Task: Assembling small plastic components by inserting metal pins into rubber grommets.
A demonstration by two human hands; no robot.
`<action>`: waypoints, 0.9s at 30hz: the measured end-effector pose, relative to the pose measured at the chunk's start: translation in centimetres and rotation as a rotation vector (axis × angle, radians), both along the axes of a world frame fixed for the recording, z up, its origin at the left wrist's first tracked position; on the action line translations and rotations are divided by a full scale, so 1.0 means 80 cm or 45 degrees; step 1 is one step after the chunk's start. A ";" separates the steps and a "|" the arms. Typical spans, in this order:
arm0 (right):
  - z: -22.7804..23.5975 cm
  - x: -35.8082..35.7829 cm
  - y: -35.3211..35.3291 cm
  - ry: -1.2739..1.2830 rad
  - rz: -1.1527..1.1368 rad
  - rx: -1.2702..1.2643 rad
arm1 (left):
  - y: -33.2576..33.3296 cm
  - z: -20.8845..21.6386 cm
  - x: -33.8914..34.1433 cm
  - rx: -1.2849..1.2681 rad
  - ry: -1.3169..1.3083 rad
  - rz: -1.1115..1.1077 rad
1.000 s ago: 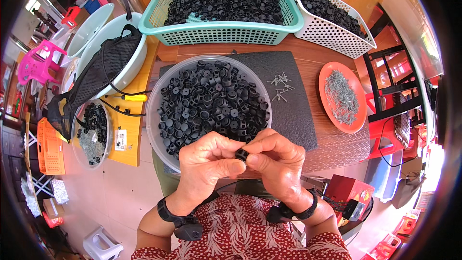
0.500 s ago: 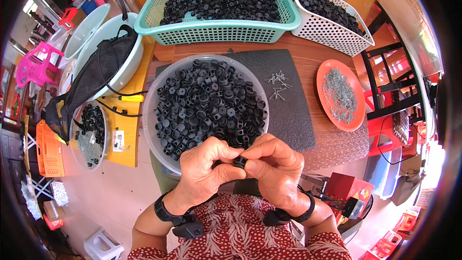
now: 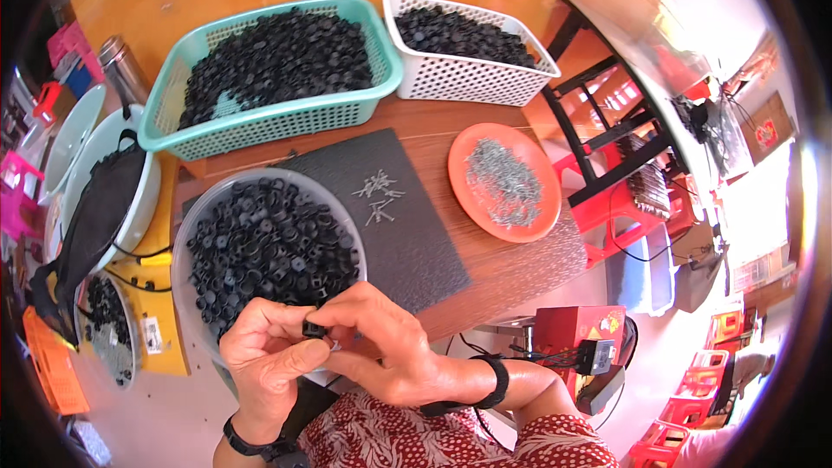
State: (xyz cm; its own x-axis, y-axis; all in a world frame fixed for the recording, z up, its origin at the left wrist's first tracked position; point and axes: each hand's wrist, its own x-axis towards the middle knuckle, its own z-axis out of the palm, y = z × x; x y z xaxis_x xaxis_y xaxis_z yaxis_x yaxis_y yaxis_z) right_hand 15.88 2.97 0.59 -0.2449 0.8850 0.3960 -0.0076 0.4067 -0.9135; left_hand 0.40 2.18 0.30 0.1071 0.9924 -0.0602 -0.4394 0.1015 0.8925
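In front of me, over the near rim of a clear round tub, both hands meet at a small black plastic fitting. My left hand pinches it between thumb and fingers. My right hand is closed, its index fingertip against the fitting. A small silvery bit, too small to make out fully, shows between the thumbs. Many similar black fittings fill the tub. Several loose screws lie on a dark mat, right of the tub.
An orange plate of screws stands on the table's right. Behind are a teal basket and a white basket, both holding black parts. At left are a black mesh bag on a pale basin and a smaller tub.
The view has turned to the right, so the table things sit further left and lower. My hands still meet at the black fitting; a silvery bit now shows beside it.
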 end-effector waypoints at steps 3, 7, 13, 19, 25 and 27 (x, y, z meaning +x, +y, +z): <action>-0.011 0.012 0.014 -0.165 -0.115 0.300 | 0.008 0.011 0.009 -0.079 0.008 -0.080; -0.013 0.034 0.052 -0.298 -0.180 0.424 | 0.011 0.028 0.017 -0.171 0.074 -0.114; 0.012 0.156 0.194 -0.258 -0.503 -0.147 | 0.001 0.015 -0.053 0.094 0.680 0.416; 0.009 0.397 0.387 -0.934 -1.023 0.076 | -0.006 -0.004 -0.120 0.288 1.159 0.493; 0.003 0.396 0.393 -0.957 -0.981 0.210 | -0.005 0.002 -0.130 0.718 1.793 0.334; -0.002 0.359 0.364 -0.966 -0.886 0.247 | -0.006 0.003 -0.133 0.777 1.920 0.243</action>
